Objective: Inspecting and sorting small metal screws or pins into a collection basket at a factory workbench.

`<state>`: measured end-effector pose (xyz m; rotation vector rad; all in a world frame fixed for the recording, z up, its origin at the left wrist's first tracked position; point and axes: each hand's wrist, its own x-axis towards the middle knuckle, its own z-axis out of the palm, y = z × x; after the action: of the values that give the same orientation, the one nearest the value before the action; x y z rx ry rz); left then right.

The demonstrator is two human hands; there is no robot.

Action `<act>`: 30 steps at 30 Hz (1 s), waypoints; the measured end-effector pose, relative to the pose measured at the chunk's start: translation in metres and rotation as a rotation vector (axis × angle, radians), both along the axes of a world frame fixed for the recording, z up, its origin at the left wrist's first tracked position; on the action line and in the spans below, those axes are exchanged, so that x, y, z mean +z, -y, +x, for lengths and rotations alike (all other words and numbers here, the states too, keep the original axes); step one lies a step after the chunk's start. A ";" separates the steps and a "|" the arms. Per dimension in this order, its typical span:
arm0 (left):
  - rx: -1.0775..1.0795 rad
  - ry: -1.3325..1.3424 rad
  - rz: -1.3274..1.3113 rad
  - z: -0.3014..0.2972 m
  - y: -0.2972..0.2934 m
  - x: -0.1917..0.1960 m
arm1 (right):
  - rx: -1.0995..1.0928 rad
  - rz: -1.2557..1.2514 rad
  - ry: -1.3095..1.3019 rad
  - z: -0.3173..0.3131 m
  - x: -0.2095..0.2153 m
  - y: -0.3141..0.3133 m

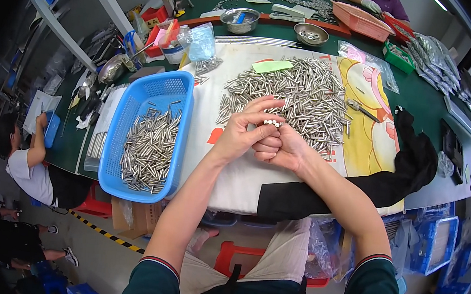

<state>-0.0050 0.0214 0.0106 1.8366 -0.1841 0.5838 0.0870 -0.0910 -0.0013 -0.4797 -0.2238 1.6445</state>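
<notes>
Several small metal pins (273,123) show end-on between my hands, in front of a big heap of the same silvery pins (314,98). My left hand (244,129) pinches them from the left, with its thumb below and fingers above. Curled around the bunch from the right is my right hand (283,147), its fingers closed; their lower part is hidden. To the left stands a blue perforated basket (111,157) with more loose pins (150,150) in it. A light green slip (272,66) lies on top of the heap.
A black cloth (321,198) lies along the front edge. Pliers (362,110) rest right of the heap. Metal bowls (311,34) and a pink basket (361,22) stand at the back. Co-workers sit at the far right (388,3) and left (32,170).
</notes>
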 end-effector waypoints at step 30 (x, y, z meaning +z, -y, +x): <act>-0.017 -0.273 -0.390 -0.002 0.004 -0.001 | -0.044 -0.177 -0.084 -0.011 0.007 0.000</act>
<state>-0.0073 0.0177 0.0096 1.5123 0.0929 0.3233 0.0759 -0.0906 0.0059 -0.5439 -0.0046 1.6448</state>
